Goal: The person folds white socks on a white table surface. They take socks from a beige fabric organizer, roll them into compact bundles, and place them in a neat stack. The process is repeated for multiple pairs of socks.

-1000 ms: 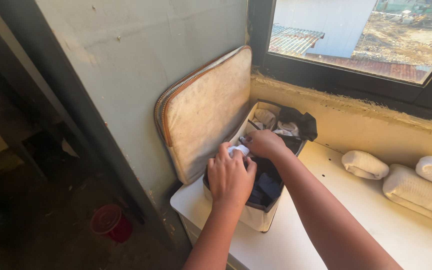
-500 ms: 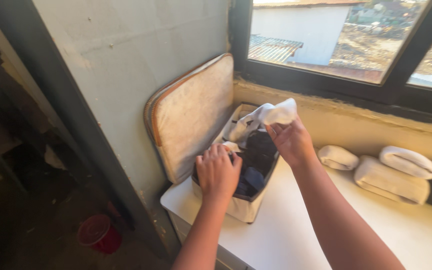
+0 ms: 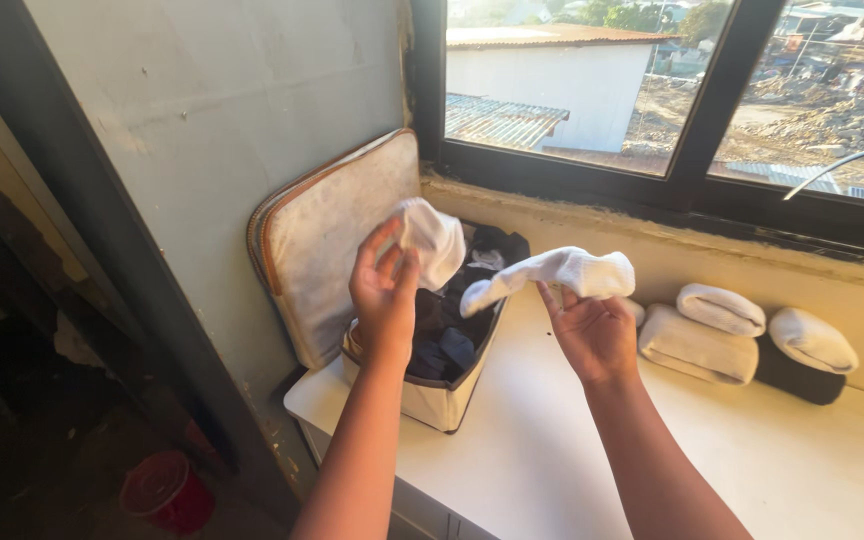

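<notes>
**White socks held above open fabric case**

- Left hand (image 3: 384,295): raised at about 9 o'clock from frame centre, fingers pinched on a white sock (image 3: 432,240) that hangs bunched over the case.
- Right hand (image 3: 592,330): at about 3 o'clock of the left hand, palm up, fingers gripping a second white sock (image 3: 562,272) stretched sideways, its loose end pointing towards 9 o'clock. The two socks lie close together; whether they touch cannot be told.
- Fabric case (image 3: 432,400): cream, open, on the white counter (image 3: 572,470) below both hands; holds dark and light clothing. Its zipped lid (image 3: 327,240) leans upright against the wall at 10 o'clock.
- Rolled white towels (image 3: 717,325): along the window ledge at 3 o'clock, well apart from the case.
- Red bucket (image 3: 164,492): on the floor at 7 o'clock.
</notes>
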